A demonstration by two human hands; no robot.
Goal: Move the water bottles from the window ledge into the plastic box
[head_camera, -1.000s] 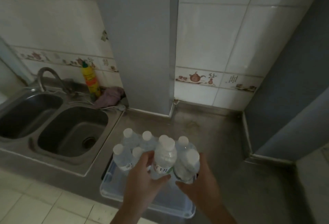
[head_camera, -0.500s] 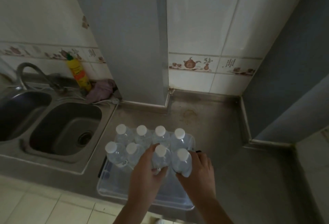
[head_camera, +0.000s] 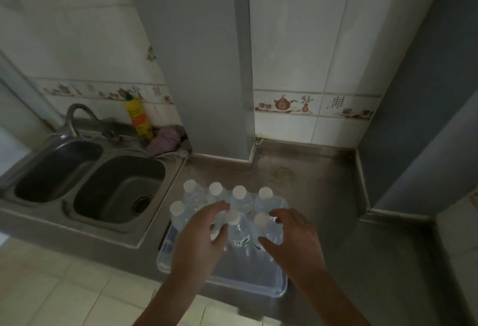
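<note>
Both hands hover above the clear plastic box [head_camera: 258,288] on the steel counter [head_camera: 323,196], fingers spread and released: the left hand [head_camera: 199,245] and right hand [head_camera: 297,240] grip nothing. The water bottles [head_camera: 239,232] stand upright, packed together in the box's far half. A careless fingertip brushing a cap could topple one bottle into its neighbours.

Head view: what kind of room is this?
Most likely a home kitchen: a stainless double sink with a faucet, a yellow squeeze bottle that may be dish soap, and teapot-pattern wall tiles above a steel counter.
</note>
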